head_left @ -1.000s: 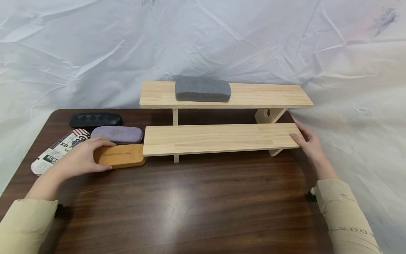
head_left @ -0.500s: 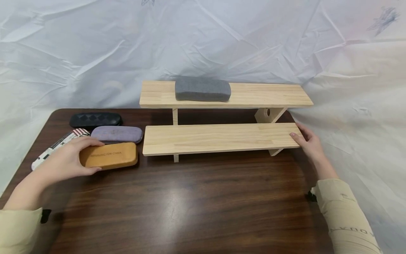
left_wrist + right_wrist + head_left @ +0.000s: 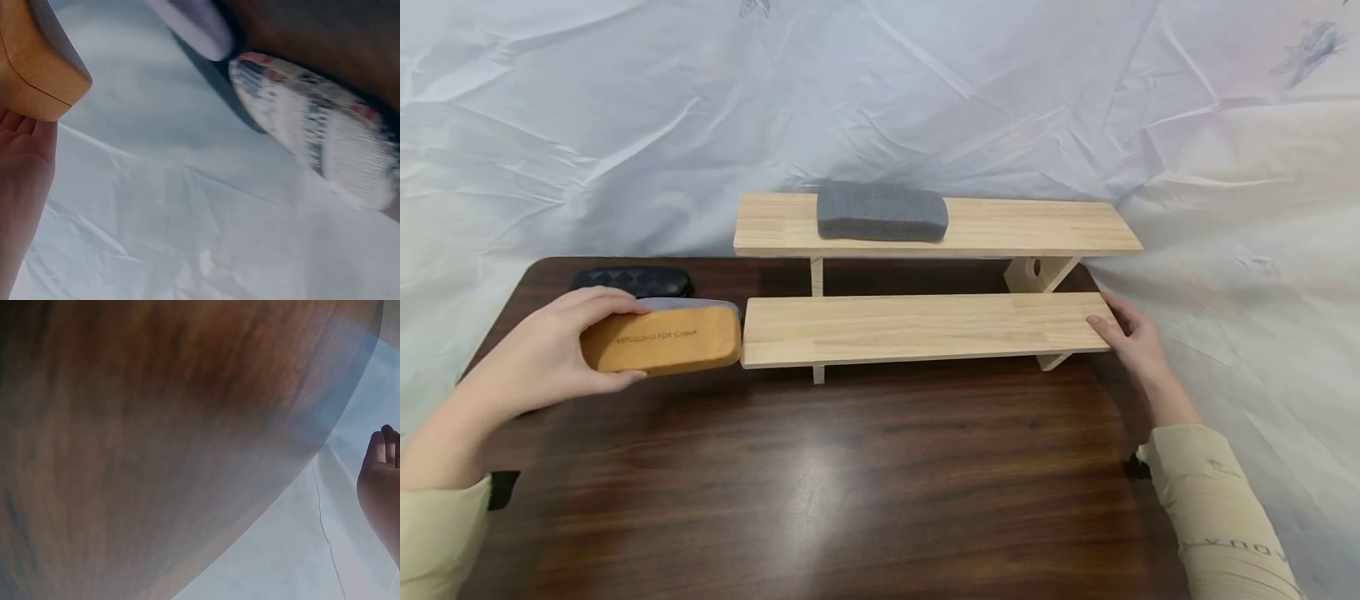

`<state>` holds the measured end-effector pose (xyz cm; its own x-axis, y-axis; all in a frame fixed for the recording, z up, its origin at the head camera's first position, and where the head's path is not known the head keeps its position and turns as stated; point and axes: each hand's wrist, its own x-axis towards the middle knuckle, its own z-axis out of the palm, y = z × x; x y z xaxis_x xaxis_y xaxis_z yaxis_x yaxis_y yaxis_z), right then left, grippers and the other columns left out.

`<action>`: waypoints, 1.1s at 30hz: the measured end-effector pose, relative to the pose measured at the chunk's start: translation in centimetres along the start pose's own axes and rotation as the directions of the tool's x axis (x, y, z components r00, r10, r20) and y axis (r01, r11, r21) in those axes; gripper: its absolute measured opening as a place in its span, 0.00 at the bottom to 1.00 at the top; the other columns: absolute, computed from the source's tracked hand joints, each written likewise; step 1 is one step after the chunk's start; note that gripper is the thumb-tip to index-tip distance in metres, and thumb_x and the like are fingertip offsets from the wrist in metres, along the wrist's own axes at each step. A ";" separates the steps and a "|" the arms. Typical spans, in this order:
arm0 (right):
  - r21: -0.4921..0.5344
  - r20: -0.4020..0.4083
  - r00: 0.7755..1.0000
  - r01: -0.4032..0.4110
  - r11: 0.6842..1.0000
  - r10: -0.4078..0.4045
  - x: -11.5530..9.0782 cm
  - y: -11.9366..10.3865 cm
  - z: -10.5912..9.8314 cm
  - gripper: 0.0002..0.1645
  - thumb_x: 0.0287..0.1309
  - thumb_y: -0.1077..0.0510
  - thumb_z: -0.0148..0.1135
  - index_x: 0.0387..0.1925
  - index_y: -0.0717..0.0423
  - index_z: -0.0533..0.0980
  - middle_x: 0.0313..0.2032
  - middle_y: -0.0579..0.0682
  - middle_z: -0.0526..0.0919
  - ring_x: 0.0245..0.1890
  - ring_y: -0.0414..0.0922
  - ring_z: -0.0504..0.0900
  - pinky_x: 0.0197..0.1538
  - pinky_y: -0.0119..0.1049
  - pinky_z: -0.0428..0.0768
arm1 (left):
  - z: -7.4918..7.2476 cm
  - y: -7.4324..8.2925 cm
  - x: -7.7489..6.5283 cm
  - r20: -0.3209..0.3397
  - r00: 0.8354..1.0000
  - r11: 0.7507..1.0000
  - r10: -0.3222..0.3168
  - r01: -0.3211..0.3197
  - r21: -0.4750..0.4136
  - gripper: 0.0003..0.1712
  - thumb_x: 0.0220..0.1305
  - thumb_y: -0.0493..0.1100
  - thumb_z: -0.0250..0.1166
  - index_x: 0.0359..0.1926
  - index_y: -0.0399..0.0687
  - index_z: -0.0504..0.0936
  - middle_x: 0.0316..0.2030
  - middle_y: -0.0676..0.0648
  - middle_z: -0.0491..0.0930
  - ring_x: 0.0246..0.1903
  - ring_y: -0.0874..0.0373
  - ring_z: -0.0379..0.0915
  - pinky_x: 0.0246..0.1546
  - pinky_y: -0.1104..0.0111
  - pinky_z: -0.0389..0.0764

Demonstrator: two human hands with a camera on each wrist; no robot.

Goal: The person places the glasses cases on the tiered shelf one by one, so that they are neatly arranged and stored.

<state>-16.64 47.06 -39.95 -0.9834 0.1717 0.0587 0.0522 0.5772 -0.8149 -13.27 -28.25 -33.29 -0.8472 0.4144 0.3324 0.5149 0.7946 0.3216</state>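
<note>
My left hand grips a tan glasses case by its left end, thumb on the near side and fingers on the far side. Lettering runs across its top. The case is raised above the table and overlaps a purple glasses case in the head view. Its right end comes right up to the left end of the wooden shelf's lower board. At that board's right end my right hand holds the edge, thumb on top. A grey glasses case lies on the upper board.
A black glasses case lies at the table's back left. The left wrist view shows a printed case, hidden behind my left hand in the head view. White sheeting hangs behind the dark wooden table.
My left hand has slid the tan case left from beside the shelf, then raised it up and forward over the purple case. My right hand stays on the lower board.
</note>
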 end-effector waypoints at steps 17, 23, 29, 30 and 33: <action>0.007 0.006 1.000 -0.014 1.000 0.014 0.1 -0.2 0.4 0.44 0.77 0.48 0.61 0.82 0.61 0.57 0.81 0.66 0.59 0.61 0.24 0.70 0.53 0.08 0.70 | 0.6 5.2 6.9 -0.056 0.976 0.970 0.210 -0.215 -0.112 0.42 0.37 0.41 0.88 0.59 0.44 0.85 0.56 0.43 0.84 0.58 0.45 0.77 0.60 0.83 0.64; 0.012 0.000 1.000 -0.011 1.000 0.011 0.0 -0.2 0.5 0.43 0.77 0.49 0.62 0.82 0.60 0.58 0.81 0.64 0.60 0.61 0.23 0.69 0.54 0.08 0.69 | 1.1 7.5 9.8 -0.065 0.959 0.950 0.277 -0.283 -0.128 0.40 0.41 0.43 0.87 0.60 0.44 0.85 0.56 0.42 0.84 0.59 0.44 0.78 0.60 0.54 0.75; 0.016 -0.003 1.000 0.001 1.000 -0.001 0.2 0.0 0.6 0.42 0.77 0.52 0.61 0.82 0.63 0.57 0.80 0.69 0.59 0.57 0.22 0.70 0.54 0.09 0.69 | 1.8 10.1 12.7 -0.057 0.944 0.928 0.326 -0.331 -0.170 0.40 0.45 0.43 0.87 0.61 0.42 0.85 0.57 0.40 0.84 0.59 0.43 0.78 0.61 0.48 0.77; 0.016 -0.005 1.000 0.003 1.000 -0.003 0.3 0.1 0.6 0.42 0.77 0.52 0.61 0.82 0.63 0.57 0.80 0.69 0.60 0.57 0.22 0.70 0.53 0.09 0.69 | 1.9 10.6 13.2 -0.056 0.943 0.926 0.328 -0.333 -0.175 0.40 0.45 0.44 0.87 0.62 0.42 0.85 0.57 0.40 0.84 0.59 0.43 0.78 0.60 0.49 0.78; 0.012 -0.013 1.000 0.004 1.000 -0.003 0.3 0.1 0.6 0.42 0.77 0.52 0.61 0.82 0.63 0.57 0.80 0.67 0.61 0.55 0.21 0.69 0.53 0.08 0.69 | 2.3 12.1 14.8 -0.054 0.940 0.922 0.337 -0.342 -0.182 0.40 0.46 0.46 0.87 0.62 0.40 0.84 0.58 0.40 0.83 0.59 0.44 0.78 0.59 0.51 0.79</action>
<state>-17.01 46.71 -40.38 -0.9812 0.1800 0.0689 0.0465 0.5680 -0.8217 -19.89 -11.50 -26.54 -0.6154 0.6334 0.4691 0.7880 0.5104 0.3444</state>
